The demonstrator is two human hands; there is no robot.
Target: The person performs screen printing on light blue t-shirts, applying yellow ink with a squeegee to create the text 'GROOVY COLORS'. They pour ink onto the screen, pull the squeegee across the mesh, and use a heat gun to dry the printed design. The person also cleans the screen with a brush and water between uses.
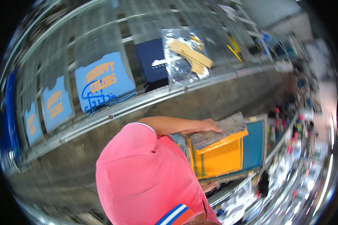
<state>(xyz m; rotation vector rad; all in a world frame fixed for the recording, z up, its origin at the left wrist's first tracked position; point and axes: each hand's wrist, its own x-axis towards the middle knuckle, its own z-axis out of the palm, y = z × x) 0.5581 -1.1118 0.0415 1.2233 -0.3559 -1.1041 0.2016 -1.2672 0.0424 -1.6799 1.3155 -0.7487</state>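
A screen-printing frame [266,137] with teal mesh and a broad orange ink area is held in front of my pink-shirted body, at the right of the head view. Across it lies a wide squeegee [226,131], greyish and worn, its long edge coated in orange ink. My left hand [209,125] reaches over from above and grips the squeegee's near end, close to the frame's edge. At the frame's lower edge, my right hand [210,186] is closed on the frame, its fingers partly hidden beneath it.
A long printing table [146,103] with a metal rail runs along the far side. On it lie light blue fabric pieces [105,80] with orange lettering, a navy piece [150,62] and a clear plastic bag [176,71] under a tan object [191,56]. Blurred clutter [289,161] fills the right.
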